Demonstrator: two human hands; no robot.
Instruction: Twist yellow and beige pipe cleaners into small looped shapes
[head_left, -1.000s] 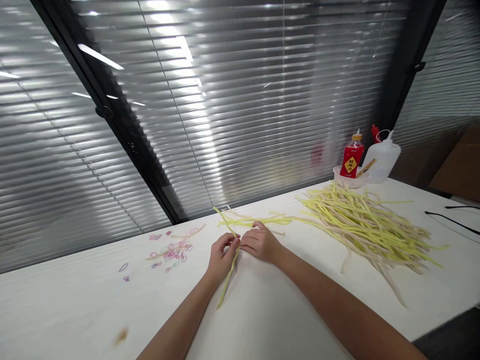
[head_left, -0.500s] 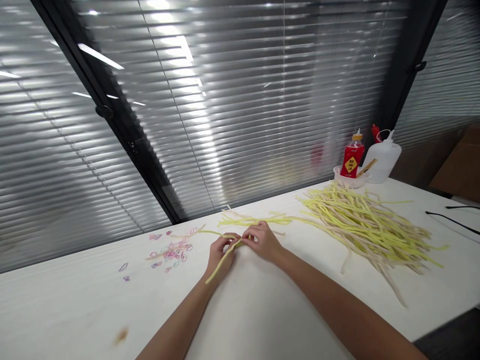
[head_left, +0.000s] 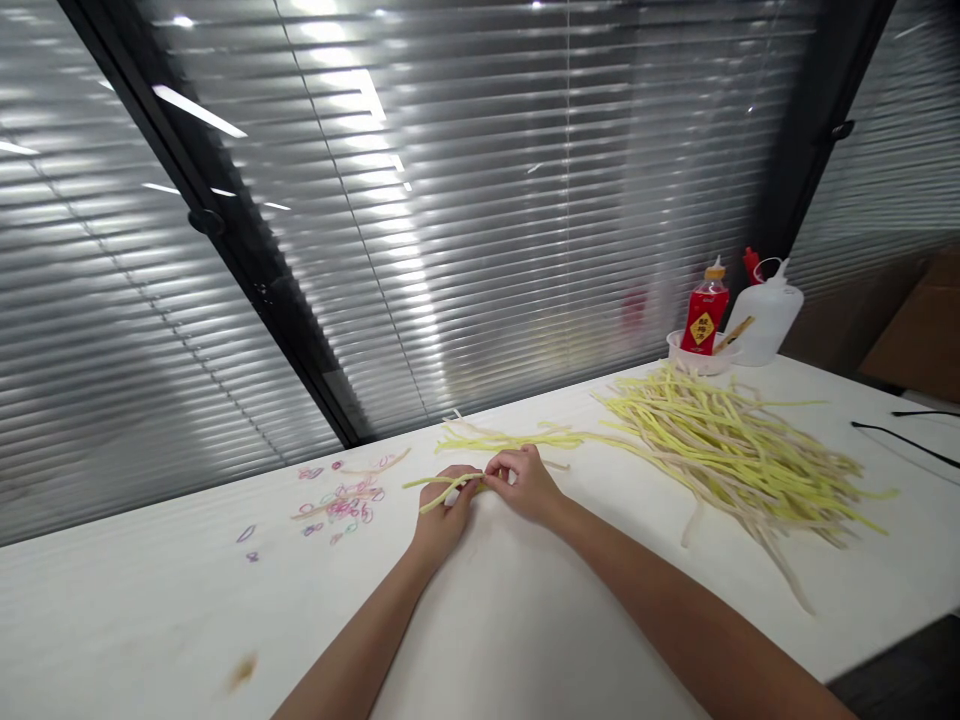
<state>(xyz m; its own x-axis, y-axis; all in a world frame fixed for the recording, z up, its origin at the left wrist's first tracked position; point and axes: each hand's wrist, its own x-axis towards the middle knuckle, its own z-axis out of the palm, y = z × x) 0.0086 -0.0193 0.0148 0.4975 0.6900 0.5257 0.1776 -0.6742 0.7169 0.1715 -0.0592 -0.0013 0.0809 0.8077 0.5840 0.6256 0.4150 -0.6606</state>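
Observation:
My left hand (head_left: 444, 512) and my right hand (head_left: 525, 484) meet at the middle of the white table (head_left: 525, 640). Both pinch a thin bunch of yellow-green strips (head_left: 439, 489), folded over so its ends point left of my left hand. Just behind my hands lies a small loose bundle of yellow and pale strips (head_left: 510, 438). A big heap of the same strips (head_left: 735, 455) spreads to the right. Small coloured rubber bands (head_left: 341, 500) are scattered to the left of my left hand.
At the back right stand a red squeeze bottle (head_left: 705, 312) in a shallow white dish (head_left: 697, 358) and a white squeeze bottle (head_left: 769, 315). A black cable (head_left: 900, 445) lies at the far right. Window blinds (head_left: 480, 200) run behind the table. A brown stain (head_left: 241, 672) marks the near left.
The strips hung down toward me from my hands; now they are bent over and point left, lying nearly level. My hands stayed at the same spot.

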